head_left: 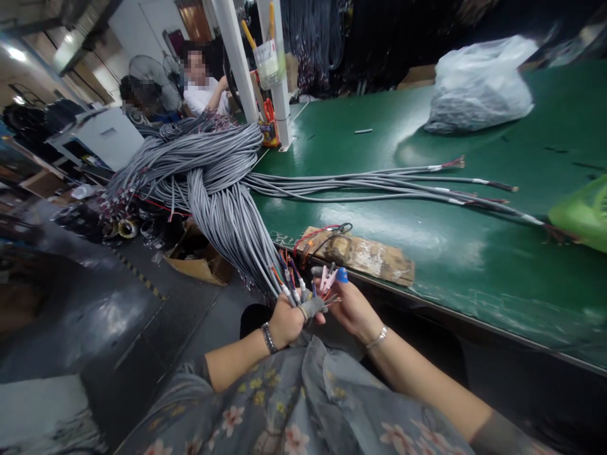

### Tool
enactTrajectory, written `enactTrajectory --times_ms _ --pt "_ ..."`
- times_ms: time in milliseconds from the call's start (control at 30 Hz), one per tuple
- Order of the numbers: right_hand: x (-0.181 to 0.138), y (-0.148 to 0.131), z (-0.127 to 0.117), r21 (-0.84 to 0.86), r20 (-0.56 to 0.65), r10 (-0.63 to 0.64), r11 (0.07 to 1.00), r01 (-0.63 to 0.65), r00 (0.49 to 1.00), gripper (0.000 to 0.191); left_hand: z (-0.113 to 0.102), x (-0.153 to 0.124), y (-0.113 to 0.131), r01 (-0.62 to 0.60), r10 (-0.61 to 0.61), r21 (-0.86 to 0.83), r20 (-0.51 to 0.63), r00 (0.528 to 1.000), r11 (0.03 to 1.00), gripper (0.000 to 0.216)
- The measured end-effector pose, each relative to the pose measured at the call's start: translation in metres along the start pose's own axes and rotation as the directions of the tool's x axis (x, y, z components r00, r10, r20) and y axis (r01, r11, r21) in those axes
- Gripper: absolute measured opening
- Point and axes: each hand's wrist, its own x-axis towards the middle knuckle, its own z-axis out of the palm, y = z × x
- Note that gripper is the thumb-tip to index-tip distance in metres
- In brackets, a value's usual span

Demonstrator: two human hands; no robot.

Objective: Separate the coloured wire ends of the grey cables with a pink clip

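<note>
My left hand [289,319] is closed around the ends of several grey cables [237,218], near my lap. Grey wrapping covers its fingers. Above that hand, stripped coloured wires [289,268] fan out of white-banded cable ends. My right hand [353,309], with a blue cover on its thumb, is closed beside the wire ends. A small pink clip [327,279] sits between its thumb and fingers. Fine bare strands reach toward the right palm. The fingers partly hide where the wires and the clip meet.
More grey cables lie across the green table [379,151]. A worn wooden board [360,256] with a red-and-black lead lies at its edge. Farther off are a white plastic bag [481,88], a green bag [583,215], a post [279,120] and a seated person [202,91]. A cardboard box [202,256] stands below.
</note>
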Motion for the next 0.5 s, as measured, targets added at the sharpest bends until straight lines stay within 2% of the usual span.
enactTrajectory --times_ms 100,167,500 --pt "0.0041 0.0029 -0.0010 0.162 0.075 0.087 0.982 -0.098 0.993 0.053 0.0003 -0.0008 0.0010 0.000 0.000 0.011 0.007 1.000 1.000 0.042" --pt "0.0060 0.0035 -0.0016 0.213 0.071 0.107 0.970 -0.119 0.992 0.049 0.0008 -0.0014 0.0022 0.001 -0.001 0.020 0.004 1.000 1.000 0.042" --pt "0.0023 -0.0006 -0.0002 0.308 0.008 0.205 0.931 -0.197 0.979 0.041 -0.0022 -0.0073 0.0065 -0.019 0.019 0.066 0.010 1.000 0.998 0.043"
